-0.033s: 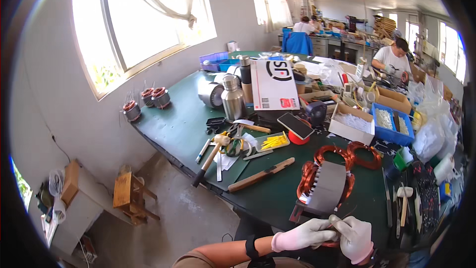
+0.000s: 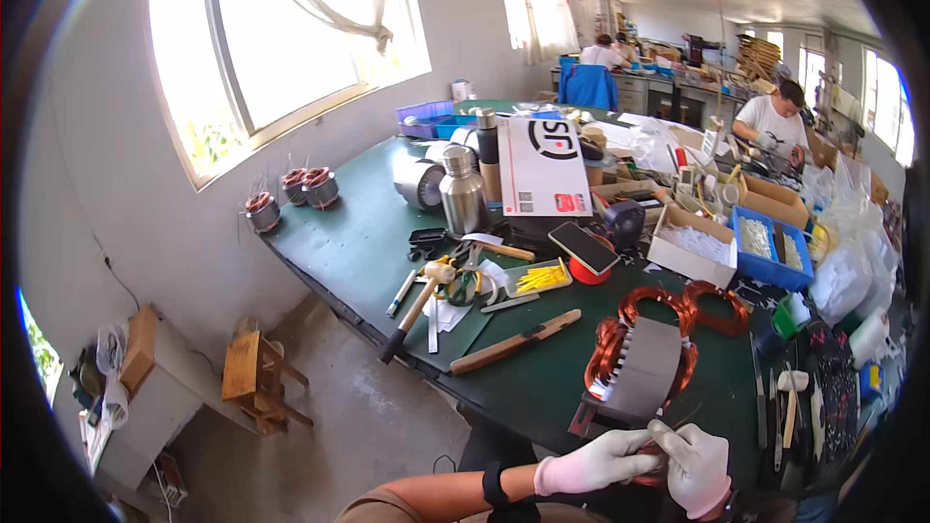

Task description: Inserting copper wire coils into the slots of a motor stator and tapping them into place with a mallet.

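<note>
My L hand (image 2: 603,462) & R hand (image 2: 696,470), both gloved, meet at the near edge of the green table (image 2: 358,213), fingers pinched on copper wire (image 2: 653,477) (exact grip's hard to see, gloves hide most of it). Metal ring (image 2: 647,363) w/ copper coils (image 2: 607,349) sits on the table just beyond. Another coil (image 2: 717,308) lies farther back, to the right. Wooden stick (image 2: 515,341) & mallet (image 2: 417,310) are off left; phone's (image 2: 584,249) farther back.
</note>
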